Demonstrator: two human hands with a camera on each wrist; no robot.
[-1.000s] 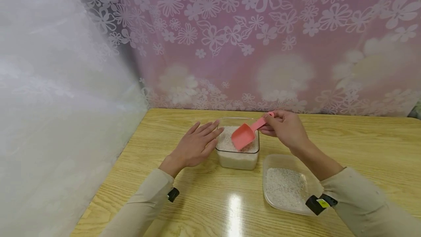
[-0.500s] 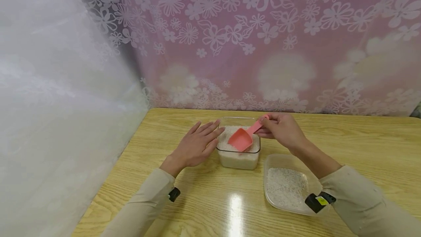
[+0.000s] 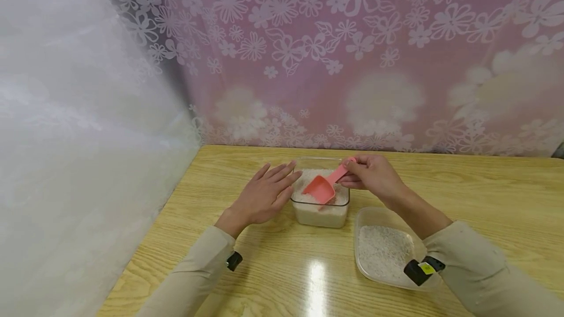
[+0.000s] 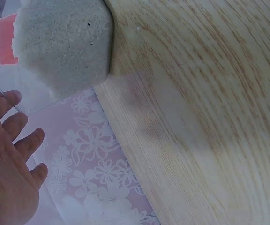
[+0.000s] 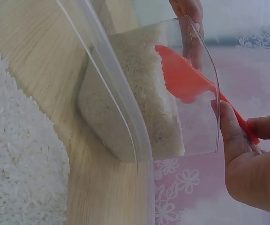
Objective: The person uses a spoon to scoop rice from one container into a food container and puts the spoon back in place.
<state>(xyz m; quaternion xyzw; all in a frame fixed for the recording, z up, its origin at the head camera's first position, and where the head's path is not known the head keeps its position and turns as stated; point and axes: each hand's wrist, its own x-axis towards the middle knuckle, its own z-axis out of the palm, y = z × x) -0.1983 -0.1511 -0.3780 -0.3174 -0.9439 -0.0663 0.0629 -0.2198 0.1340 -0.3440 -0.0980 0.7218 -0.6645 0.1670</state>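
A clear square container (image 3: 320, 218) of rice stands on the table, and a pink scoop (image 3: 320, 190) leans into it with its front edge in the grains. My right hand (image 3: 378, 178) pinches the scoop's handle between thumb and fingers above the container's right side. In the right wrist view the red-looking scoop (image 5: 184, 77) shows through the clear wall, tilted, its edge at the rice surface. My left hand (image 3: 264, 193) has its fingers spread, fingertips at the container's left rim. Through the container wall, the left wrist view shows the rice (image 4: 64, 47) heaped beside the scoop (image 4: 6, 41).
A second, lower plastic container (image 3: 358, 258) with rice (image 3: 383, 248) stands nearer on the right, partly under my right forearm. The wooden table (image 3: 264, 268) ends at a pink flowered curtain (image 3: 308, 87) behind. A whitish sheet (image 3: 88, 160) hangs on the left.
My right hand has moved a little left and nearer, carrying the scoop's bowl lower into the rice. My left hand has stayed at the container's left rim.
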